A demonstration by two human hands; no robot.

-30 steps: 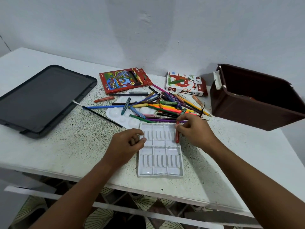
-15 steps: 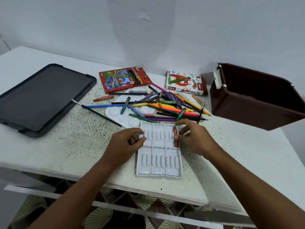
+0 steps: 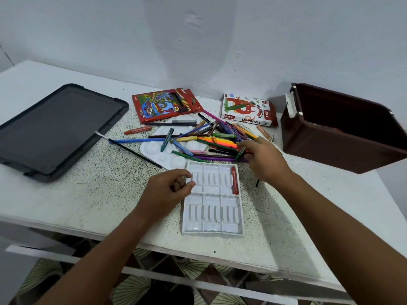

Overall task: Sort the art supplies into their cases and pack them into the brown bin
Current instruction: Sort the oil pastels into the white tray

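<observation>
Across the speckled white table (image 3: 66, 194) we have the dark grey lid (image 3: 55, 130) at far left and the brown bin (image 3: 343, 137) at far right, open and well apart from the work in front of us. Between them, against the wall, lie the red coloured-pencil box (image 3: 163, 105) and the oil pastels box (image 3: 248, 111). Nearer us a jumbled heap of pencils, pens and pastels (image 3: 211, 139) sprawls over a white paint palette (image 3: 158, 150). In front of that sits the white pastel tray (image 3: 212, 201), holding a single red pastel (image 3: 234, 180) in its upper right slot.

The risk we judge from here: our reach into the heap could drag crossed pencils along and roll them toward the table edge, or we could pull a pencil rather than a pastel, since they lie tangled. The light tray could also slide if our bracing slips.

Our right hand (image 3: 264, 159) reaches into the heap, fingers loosely spread, thumb and forefinger closing on a dark green pastel (image 3: 240, 153); whether it is truly gripped we cannot tell. Our left hand (image 3: 169, 190) rests at the tray's left edge, fingers curled, thumb touching the rim.
</observation>
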